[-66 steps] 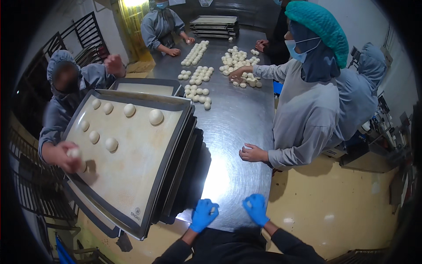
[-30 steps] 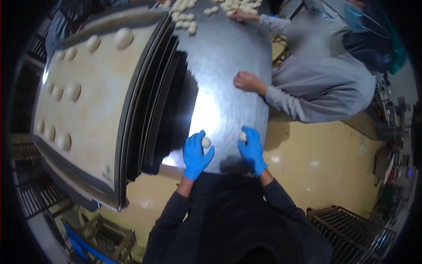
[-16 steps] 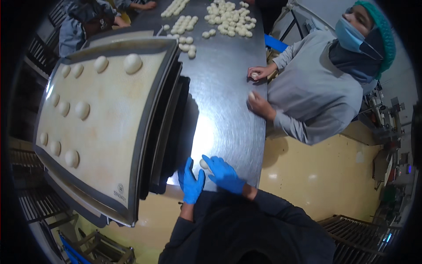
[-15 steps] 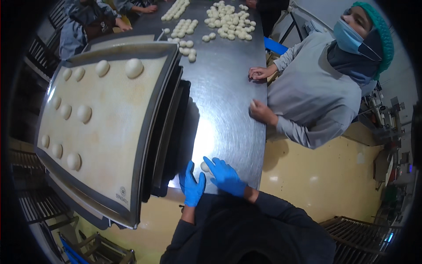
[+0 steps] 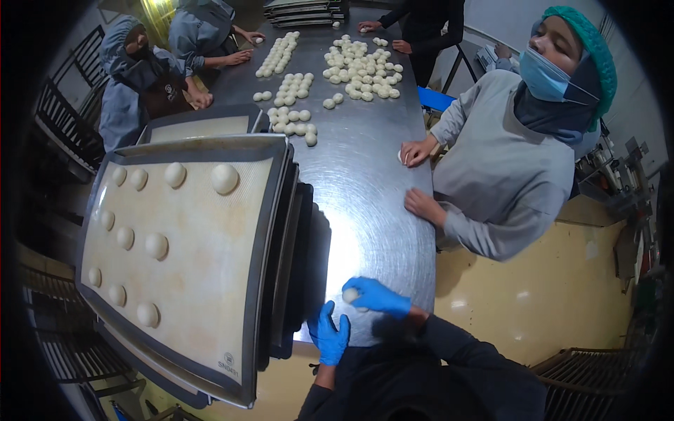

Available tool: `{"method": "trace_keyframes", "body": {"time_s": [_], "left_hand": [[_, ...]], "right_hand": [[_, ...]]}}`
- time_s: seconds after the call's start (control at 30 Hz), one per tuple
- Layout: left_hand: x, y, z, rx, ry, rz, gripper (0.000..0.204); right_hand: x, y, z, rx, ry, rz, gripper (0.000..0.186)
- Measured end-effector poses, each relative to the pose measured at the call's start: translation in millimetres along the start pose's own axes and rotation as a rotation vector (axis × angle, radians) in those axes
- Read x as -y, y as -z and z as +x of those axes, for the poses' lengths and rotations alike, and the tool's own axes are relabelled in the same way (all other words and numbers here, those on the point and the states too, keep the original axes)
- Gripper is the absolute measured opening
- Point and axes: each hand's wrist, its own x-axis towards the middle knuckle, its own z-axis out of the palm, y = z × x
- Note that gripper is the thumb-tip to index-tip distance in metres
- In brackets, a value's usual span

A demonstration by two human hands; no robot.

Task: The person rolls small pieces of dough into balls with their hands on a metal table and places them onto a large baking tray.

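Gloved in blue, my right hand (image 5: 382, 297) curls its fingers round a pale dough ball (image 5: 350, 295) at the near end of the steel table (image 5: 379, 231). Part of the ball is hidden beneath the fingers. Just left of it, at the table's near edge, my left hand (image 5: 329, 334), also in a blue glove, holds nothing, its thumb apart from the fingers. Left of both hands lies a tray (image 5: 203, 281) with a lined mat, on top of a stack of trays. Several round dough balls (image 5: 156, 246) sit spaced out in rows on its left and far parts.
Many dough balls (image 5: 361, 67) lie grouped on the table's far half. A co-worker (image 5: 505, 168) in grey stands at the right edge, hands on the table. Other people (image 5: 144, 84) work at the far left and far end. More trays (image 5: 305, 12) are stacked at the back.
My right hand has gone from fingers stretched over the dough ball to fingers curled round it. The whole view has shifted, showing more of the table's far end.
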Motion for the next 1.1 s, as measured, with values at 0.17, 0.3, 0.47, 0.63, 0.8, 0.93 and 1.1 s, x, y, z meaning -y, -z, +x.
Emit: {"method": "trace_keyframes", "body": {"time_s": [0.17,0.3,0.47,0.63,0.8,0.93,1.1], "left_hand": [[-29.3,6.0,8.9,-0.123,-0.017,0.061,0.042],[-31.7,9.1,11.8,-0.078,-0.044,0.133,0.039],[-29.1,6.1,7.5,-0.09,-0.044,0.143,0.037],[-32.2,16.6,24.2,-0.052,-0.155,0.261,0.039],[-30.6,15.8,23.8,0.012,-0.096,0.218,0.036],[-34.2,9.3,15.3,-0.036,0.025,0.309,0.035],[-38.1,9.5,15.3,-0.035,0.118,0.344,0.035]], "right_hand": [[50.7,70.1,85.9,-0.279,0.037,0.293,0.026],[110.5,143.6,186.0,-0.459,0.32,0.14,0.036],[164.1,205.0,324.2,-0.617,0.446,-0.325,0.04],[140.2,244.4,437.4,-0.628,0.24,-0.403,0.04],[108.5,289.7,522.9,-0.598,0.25,-0.714,0.037],[114.1,284.4,567.2,-0.571,0.332,-0.93,0.04],[115.8,265.1,577.9,-0.459,0.218,-0.925,0.043]]}}
